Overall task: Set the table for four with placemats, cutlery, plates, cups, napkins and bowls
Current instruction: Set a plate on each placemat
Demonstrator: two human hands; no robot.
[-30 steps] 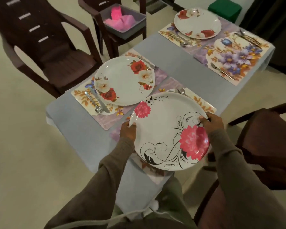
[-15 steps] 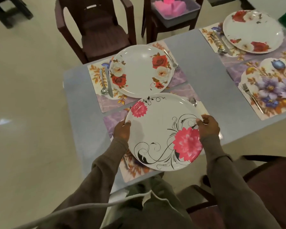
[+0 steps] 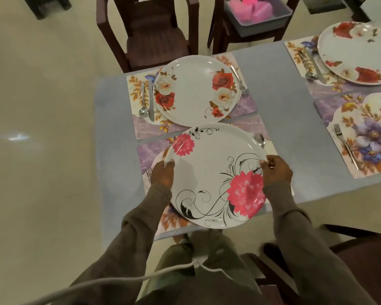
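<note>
Pink-flowered plate (image 3: 216, 172) gripped at nine by left hand (image 3: 162, 173), at three by right hand (image 3: 277, 169); seemingly just above nearest placemat (image 3: 150, 150).

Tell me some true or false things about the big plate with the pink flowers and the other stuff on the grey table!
1. Both hands hold the white round plate with pink flowers, the left hand on one edge and the right hand on the other. True.
2. The white round plate with red and cream roses has a metal fork on one side and a metal spoon on the other. True.
3. The floral placemat with the purple flower already has a plate on it. False: only a fork lies there.
4. The grey tub on the chair holds green things. False: they are pink.
</note>
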